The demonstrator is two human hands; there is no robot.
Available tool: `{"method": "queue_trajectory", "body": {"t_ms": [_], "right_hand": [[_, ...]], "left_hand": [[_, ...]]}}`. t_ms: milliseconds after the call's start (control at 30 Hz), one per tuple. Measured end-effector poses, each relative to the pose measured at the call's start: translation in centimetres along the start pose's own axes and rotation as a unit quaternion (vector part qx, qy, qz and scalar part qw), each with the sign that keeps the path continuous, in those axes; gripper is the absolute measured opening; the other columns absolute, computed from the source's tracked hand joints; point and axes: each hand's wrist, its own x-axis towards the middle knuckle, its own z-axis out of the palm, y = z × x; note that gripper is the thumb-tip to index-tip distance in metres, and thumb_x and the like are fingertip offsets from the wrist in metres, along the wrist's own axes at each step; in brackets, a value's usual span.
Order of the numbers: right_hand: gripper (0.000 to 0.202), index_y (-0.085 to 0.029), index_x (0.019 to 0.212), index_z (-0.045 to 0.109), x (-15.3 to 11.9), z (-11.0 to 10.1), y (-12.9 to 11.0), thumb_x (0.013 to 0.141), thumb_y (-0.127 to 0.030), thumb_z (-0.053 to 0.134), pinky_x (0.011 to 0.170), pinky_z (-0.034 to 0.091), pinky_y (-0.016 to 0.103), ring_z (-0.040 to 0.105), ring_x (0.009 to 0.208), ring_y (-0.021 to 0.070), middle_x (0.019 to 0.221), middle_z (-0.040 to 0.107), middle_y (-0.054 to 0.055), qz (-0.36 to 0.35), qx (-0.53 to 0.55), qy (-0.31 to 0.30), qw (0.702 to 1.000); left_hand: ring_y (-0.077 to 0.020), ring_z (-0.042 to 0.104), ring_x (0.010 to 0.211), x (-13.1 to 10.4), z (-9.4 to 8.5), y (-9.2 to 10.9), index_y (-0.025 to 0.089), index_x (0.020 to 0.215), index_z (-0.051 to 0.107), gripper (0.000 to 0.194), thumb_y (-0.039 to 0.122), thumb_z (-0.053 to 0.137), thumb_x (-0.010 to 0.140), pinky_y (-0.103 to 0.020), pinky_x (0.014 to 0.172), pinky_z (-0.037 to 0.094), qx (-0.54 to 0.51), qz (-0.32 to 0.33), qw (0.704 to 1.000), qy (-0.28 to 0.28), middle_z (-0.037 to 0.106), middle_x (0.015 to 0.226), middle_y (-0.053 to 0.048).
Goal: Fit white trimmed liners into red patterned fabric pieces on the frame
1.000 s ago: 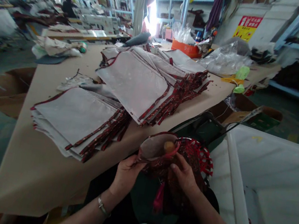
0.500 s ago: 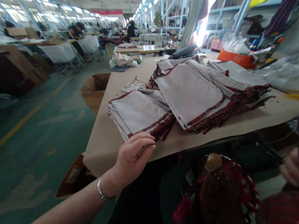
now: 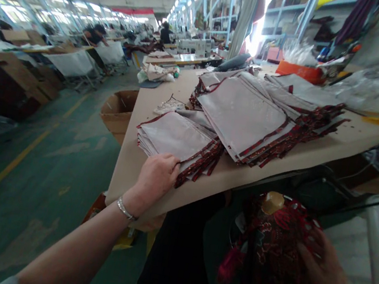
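Observation:
My left hand is closed at the near corner of a small stack of light grey cloth pieces, its fingers curled over the edge. Dark red patterned binding trims these pieces. Low on the right, my right hand grips a bundle of dark red patterned cloth by my lap, thumb on top and the other fingers partly hidden. The bundle carries a round gold-coloured piece and a pinkish-red tassel. A larger stack of grey cloth pieces lies beside the small one.
The stacks rest on a tan-covered table. An open cardboard box stands at its left side. Toward the back right are an orange tub and clear plastic bags. Other people work at far tables.
My left hand has shifted left and down onto the stack's corner. My right hand has lowered from the right edge, where it held up dark red cloth, to the bundle at my lap.

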Motion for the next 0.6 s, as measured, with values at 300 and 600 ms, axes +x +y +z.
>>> {"method": "queue_trajectory", "body": {"t_ms": [300, 600], "right_hand": [[0.035, -0.028, 0.118, 0.058, -3.0, -0.6, -11.1, 0.087, -0.044, 0.052, 0.094, 0.054, 0.037, 0.064, 0.109, 0.0235, 0.119, 0.065, 0.006, -0.202, 0.045, -0.074, 0.976], [0.028, -0.028, 0.115, 0.063, -5.2, 1.9, -13.2, 0.088, -0.029, 0.056, 0.086, 0.057, 0.025, 0.066, 0.106, 0.0175, 0.116, 0.067, 0.005, -0.276, 0.083, -0.165, 0.943]], "left_hand": [[-0.0189, 0.064, 0.079, 1.6, 0.0, -2.6, 0.016, 0.078, 0.072, 0.022, 0.026, 0.052, 0.082, -0.03, 0.076, 0.047, -0.199, -0.03, 0.978, -0.047, 0.071, 0.083, -0.007], [-0.0177, 0.062, 0.077, 1.2, -0.1, -3.5, 0.016, 0.078, 0.071, 0.022, 0.031, 0.054, 0.079, -0.03, 0.075, 0.047, -0.286, -0.041, 0.955, -0.06, 0.069, 0.081, -0.005]]}}
